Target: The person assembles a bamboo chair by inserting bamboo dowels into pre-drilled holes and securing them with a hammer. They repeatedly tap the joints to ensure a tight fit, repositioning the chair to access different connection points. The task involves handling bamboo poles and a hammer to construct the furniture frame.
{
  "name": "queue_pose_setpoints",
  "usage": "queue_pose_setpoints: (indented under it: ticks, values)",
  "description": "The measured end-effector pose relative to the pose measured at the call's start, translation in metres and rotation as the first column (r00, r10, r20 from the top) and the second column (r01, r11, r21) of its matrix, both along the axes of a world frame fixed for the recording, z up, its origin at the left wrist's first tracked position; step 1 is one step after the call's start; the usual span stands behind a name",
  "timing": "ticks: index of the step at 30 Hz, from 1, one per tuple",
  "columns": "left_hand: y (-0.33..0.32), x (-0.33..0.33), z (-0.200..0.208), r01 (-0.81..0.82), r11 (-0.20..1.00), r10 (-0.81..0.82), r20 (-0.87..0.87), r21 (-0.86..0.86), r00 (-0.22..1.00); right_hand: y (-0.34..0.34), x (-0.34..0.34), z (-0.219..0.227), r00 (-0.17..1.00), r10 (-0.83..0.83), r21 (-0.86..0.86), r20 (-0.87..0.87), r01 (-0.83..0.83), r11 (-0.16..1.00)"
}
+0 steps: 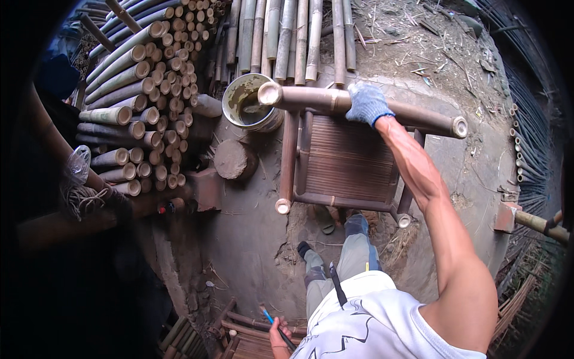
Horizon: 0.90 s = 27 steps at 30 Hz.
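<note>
My right hand (pixel 366 103), in a grey-white knitted glove with a blue cuff, is closed around the thick upper rail of a dark brown bamboo chair (pixel 347 157). The chair has a slatted panel and pale cut pole ends, and it is in front of my legs. Low in the view, my bare left hand (pixel 278 330) grips a paintbrush (pixel 268 317) with a blue and dark handle, its bristle end pointing up and left. That hand is over another slatted bamboo piece (pixel 251 346), partly cut off by the lower edge.
A bucket (pixel 273 124) with murky liquid stands left of the chair, beside a round stump (pixel 235 160) and a reddish block (pixel 207 189). Stacked bamboo poles (pixel 128 113) fill the left; more poles (pixel 287 39) lie at the top. Thin dark rods (pixel 535 140) line the right side.
</note>
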State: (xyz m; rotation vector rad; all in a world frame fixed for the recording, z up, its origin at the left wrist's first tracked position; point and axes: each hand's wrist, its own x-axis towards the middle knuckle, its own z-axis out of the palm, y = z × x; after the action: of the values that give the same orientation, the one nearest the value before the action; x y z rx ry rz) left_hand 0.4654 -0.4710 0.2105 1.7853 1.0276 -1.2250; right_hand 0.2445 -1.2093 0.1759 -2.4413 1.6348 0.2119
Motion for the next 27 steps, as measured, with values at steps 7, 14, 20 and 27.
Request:
queue_pose_setpoints:
  ticks: [7, 14, 20, 27]
  values:
    - [-0.187, 0.13, -0.033, 0.136, 0.715, -0.181, 0.006, -0.686, 0.983, 0.222, -0.007, 0.051, 0.984, 0.023, -0.189, 0.176, 0.011, 0.982]
    - [-0.279, 0.165, -0.046, 0.214, 0.61, -0.48, -0.141, -0.763, 0.866, 0.408, -0.014, 0.073, 0.978, -0.068, 0.032, 0.199, 0.063, 0.998]
    - [-0.222, 0.15, -0.068, 0.295, 0.604, -0.566, -0.137, -0.74, 0.813, 0.505, -0.049, 0.065, 0.964, -0.119, -0.011, 0.238, 0.126, 0.992]
    - [-0.176, 0.091, -0.026, 0.215, 0.52, -0.6, -0.174, -0.827, 0.781, 0.559, -0.09, 0.081, 0.906, -0.379, 0.167, 0.187, 0.351, 0.921]
